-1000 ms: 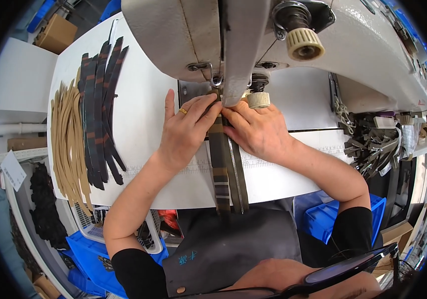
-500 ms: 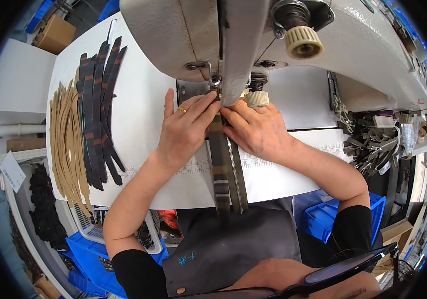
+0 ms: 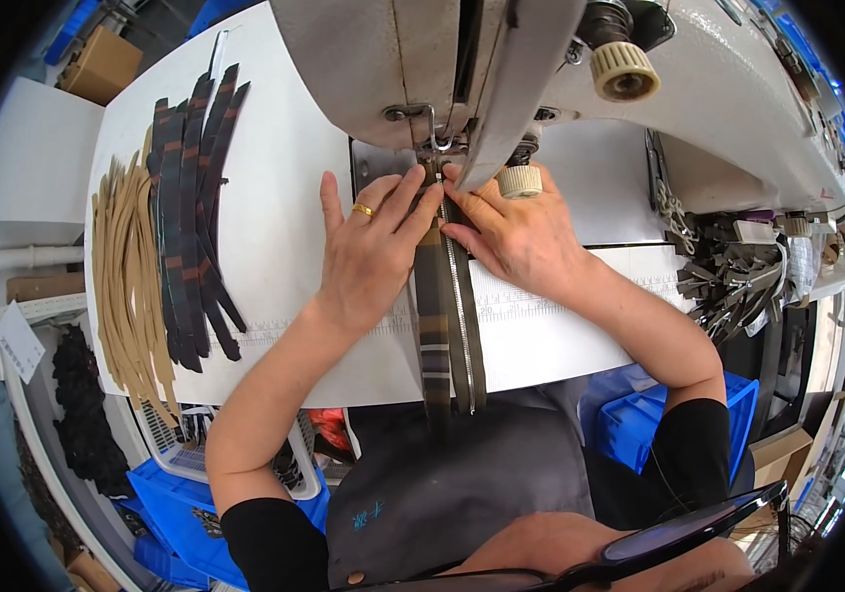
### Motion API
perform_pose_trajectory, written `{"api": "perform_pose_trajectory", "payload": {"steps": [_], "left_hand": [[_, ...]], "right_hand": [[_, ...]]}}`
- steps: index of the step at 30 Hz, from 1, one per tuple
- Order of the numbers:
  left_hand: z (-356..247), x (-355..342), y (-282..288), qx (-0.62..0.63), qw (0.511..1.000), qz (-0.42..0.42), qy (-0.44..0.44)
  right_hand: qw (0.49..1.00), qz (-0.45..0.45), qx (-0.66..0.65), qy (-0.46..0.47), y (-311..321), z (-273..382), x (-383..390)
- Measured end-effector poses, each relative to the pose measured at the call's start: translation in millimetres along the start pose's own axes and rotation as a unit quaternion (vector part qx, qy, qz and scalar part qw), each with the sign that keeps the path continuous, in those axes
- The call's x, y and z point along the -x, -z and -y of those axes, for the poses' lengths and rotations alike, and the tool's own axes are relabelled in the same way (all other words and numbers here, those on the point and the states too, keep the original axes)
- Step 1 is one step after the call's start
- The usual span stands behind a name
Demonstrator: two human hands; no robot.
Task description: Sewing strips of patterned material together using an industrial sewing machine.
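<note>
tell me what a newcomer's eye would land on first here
Probably the big pale sewing machine, filling the top centre and right. Just below its head, the left hand and right hand are at a striped strip and a metal-toothed zipper. On the left of the white table, tan strips lie beside dark strips.

And here's the strip [image 3: 432, 286], dark with tan and pale bands, running lengthwise down the table [image 3: 279, 232]! Right alongside, the olive zipper [image 3: 470, 340] shows silver teeth, both lower ends reaching past the near edge.
</note>
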State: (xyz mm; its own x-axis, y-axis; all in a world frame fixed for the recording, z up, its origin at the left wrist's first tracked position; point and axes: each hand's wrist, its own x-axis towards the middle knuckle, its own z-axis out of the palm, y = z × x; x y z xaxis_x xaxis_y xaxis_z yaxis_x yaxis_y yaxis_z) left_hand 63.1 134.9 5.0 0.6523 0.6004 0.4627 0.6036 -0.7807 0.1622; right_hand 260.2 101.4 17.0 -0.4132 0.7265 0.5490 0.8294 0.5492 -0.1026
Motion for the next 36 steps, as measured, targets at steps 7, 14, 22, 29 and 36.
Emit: {"api": "perform_pose_trajectory", "payload": {"steps": [7,14,22,29,36], "left_hand": [[1.7,-4.4,-4.3,0.014,1.0,0.002,0.001],[0.4,-0.6,-3.0,-0.012,1.0,-0.008,-0.003],[5.5,-3.3,-4.6,-0.024,0.999,-0.015,-0.018],[-4.4,-0.2,-0.7,-0.032,0.999,-0.014,-0.001],[-3.2,1.3,-1.9,-0.014,1.0,-0.018,-0.008]], "right_hand": [[1.0,0.007,0.005,-0.014,0.6,-3.5,0.7],[1.0,0.014,-0.023,-0.005,-0.5,-3.9,0.7],[0.999,0.019,-0.03,-0.008,-3.7,-5.8,0.1],[0.997,-0.028,-0.065,-0.006,1.8,-7.8,4.7],[1.0,0.005,0.015,0.0,0.6,-8.0,6.1]]}}
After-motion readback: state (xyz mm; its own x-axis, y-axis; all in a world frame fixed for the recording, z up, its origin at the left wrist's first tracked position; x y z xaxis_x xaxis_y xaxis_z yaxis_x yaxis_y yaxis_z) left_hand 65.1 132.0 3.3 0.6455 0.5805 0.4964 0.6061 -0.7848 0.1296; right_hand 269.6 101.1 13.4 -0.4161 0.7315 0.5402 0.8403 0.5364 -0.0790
